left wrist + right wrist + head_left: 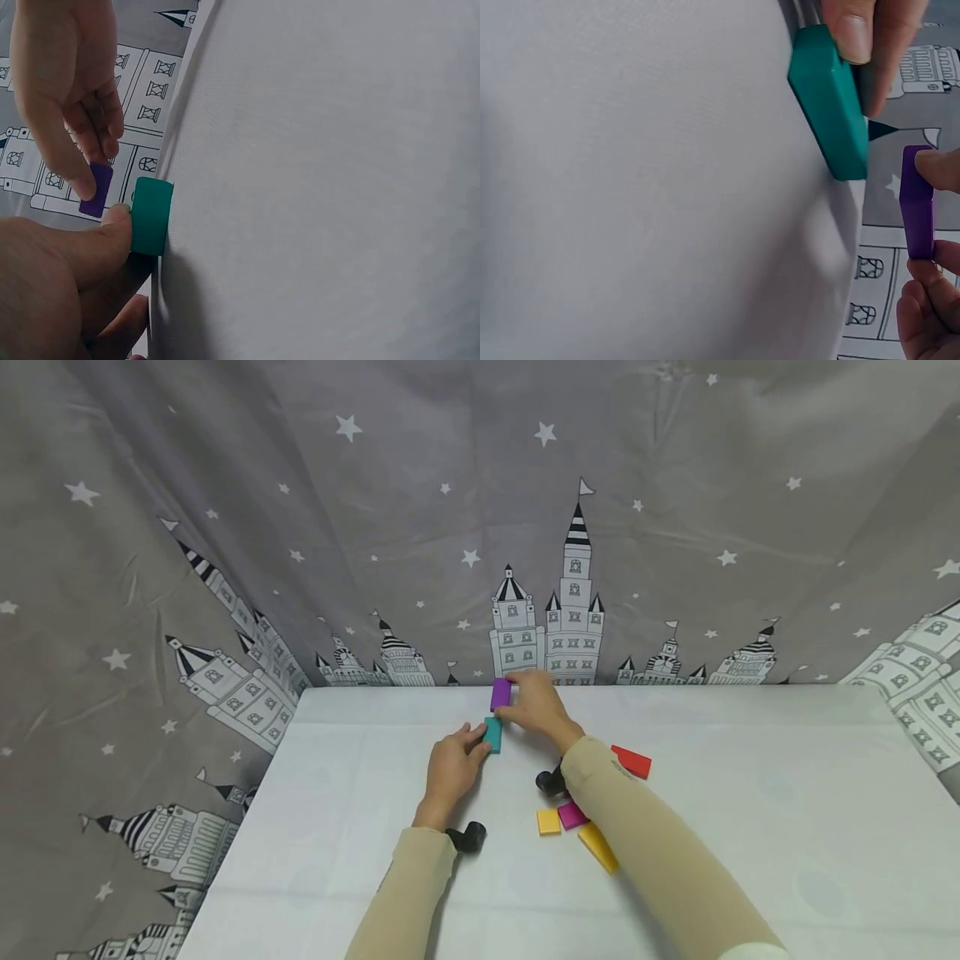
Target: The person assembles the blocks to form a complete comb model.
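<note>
Pinching a teal block [492, 737] between thumb and fingers of the left hand [453, 768], gripping it from eight o'clock in the head view! And up at twelve o'clock from the teal block, holding a purple block [500, 695] in the right hand [534, 703], clamping it end to end, fingertips on the far end, thumb on the near one. Holding the two blocks close together but showing a gap, with the purple block right by the far edge of the white table [337, 827], at six o'clock from a castle [517, 643] printed on the grey cloth [420, 443]. Not making out for certain any contact with the table under either block.

Cutting to the left wrist view, seeing the purple block at ten o'clock from the teal block; switching to the right wrist view, seeing it at five o'clock, again apart.

Looking out to four o'clock from the purple block, spotting a red block [634, 762], partly hidden behind the right sleeve [652, 843]. Swinging down to five o'clock from the teal block, picking out a small yellow block [548, 822], then a magenta block [572, 815] just beside it at about three o'clock, then a longer yellow block [597, 847] at four o'clock, lying alongside the right sleeve.
</note>
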Demonstrator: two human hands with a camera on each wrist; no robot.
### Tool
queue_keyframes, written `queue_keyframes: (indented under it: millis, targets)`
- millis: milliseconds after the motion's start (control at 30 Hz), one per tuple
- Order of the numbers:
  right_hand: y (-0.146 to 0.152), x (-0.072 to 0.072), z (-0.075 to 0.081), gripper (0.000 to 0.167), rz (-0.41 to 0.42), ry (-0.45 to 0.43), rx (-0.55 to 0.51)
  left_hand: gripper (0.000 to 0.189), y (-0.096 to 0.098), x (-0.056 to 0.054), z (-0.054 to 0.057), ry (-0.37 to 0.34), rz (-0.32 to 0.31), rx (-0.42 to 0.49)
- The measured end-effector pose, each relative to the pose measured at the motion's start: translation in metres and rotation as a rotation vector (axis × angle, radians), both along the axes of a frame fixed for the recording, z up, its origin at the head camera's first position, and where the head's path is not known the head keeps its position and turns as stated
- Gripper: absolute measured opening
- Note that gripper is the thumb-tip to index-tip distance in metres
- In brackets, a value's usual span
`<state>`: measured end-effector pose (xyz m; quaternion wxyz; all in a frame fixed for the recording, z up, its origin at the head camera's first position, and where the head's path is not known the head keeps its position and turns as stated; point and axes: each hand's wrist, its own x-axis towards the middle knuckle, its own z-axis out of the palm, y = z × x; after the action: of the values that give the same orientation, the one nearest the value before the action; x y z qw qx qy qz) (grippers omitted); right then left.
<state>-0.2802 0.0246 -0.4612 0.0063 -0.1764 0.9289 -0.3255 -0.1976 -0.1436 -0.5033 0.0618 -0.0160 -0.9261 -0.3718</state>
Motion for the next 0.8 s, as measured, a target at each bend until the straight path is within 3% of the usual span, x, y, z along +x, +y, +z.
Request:
queue_keyframes:
  millis: [500, 800]
  targets:
    - [-0.012, -0.012, -0.011, 0.069, -0.007, -0.062, 0.051, 0.038, 0.002, 0.0, 0.0, 0.006, -0.002, 0.003]
    - [-0.009, -0.017, -0.018, 0.068, 0.058, -0.141, 0.036, 0.038, 0.002, 0.001, 0.0, 0.005, 0.006, 0.0]
